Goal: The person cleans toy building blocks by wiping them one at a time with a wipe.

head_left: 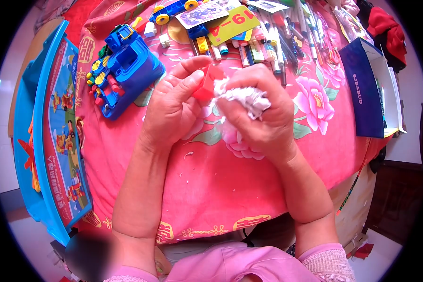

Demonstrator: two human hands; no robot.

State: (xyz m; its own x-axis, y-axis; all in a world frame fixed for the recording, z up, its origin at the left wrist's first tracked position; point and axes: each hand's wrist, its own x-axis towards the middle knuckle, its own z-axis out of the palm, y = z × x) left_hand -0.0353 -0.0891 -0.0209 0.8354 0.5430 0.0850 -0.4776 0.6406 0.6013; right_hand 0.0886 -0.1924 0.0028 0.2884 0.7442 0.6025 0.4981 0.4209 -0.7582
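Between the thumb and fingers of my left hand point(176, 101) is a small red toy block point(208, 83), held up over the table. My right hand point(265, 110) is closed around a crumpled white tissue point(249, 99), whose near end meets the block's right side. Both hands are close together above the middle of the pink flowered cloth point(211, 192). Small white shreds point(189, 154) lie on the cloth below them.
A blue toy vehicle point(131, 66) with colourful parts stands at the left, beside a blue box point(56, 131). Several pens point(277, 47), cards and a yellow plate point(232, 26) lie at the back. A dark blue box point(364, 89) stands at the right edge.
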